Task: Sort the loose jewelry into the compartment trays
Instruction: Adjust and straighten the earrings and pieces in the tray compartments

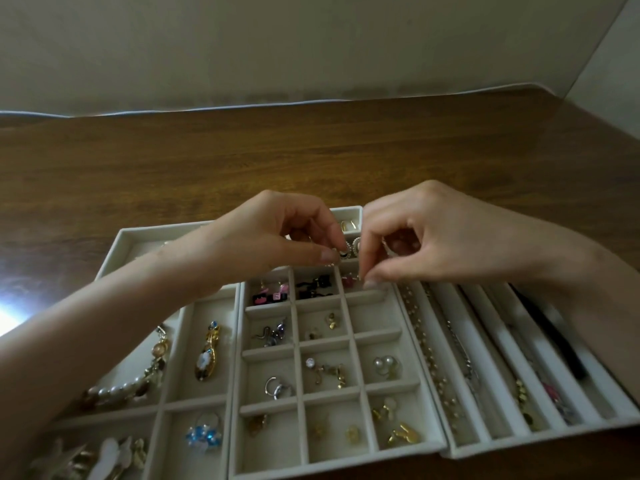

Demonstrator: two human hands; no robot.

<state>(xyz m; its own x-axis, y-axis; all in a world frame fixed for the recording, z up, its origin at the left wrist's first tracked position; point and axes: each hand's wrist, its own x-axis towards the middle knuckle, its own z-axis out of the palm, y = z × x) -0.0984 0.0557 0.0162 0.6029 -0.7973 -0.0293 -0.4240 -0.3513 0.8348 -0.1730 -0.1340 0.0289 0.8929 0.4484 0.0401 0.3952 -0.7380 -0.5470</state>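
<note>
On the wooden tabletop (pixel 311 157) three cream trays sit side by side. The left tray (pixel 114 252) has wide compartments, the grid tray (pixel 329 471) lies in the middle, and the slotted tray (pixel 536 441) on the right holds chains. Most cells already hold pieces, so we judge the sorting well along.

Both hands meet over the far end of the grid tray. The left hand (pixel 273 237) has its grip closed on a small pearl-edged earring (pixel 343 253), thumb and forefinger pinching it just above the far cells. The right hand (pixel 433 237) is curled, its thumb and forefinger tips together just above the far-right cell. Whether that grip holds anything we cannot tell; it may be a tiny back or post, but the blur hides it.

We read the step as placing or pairing this earring. Next we need a free cell, or its mate, then a low, gentle release so it does not bounce into a neighbouring cell.
</note>
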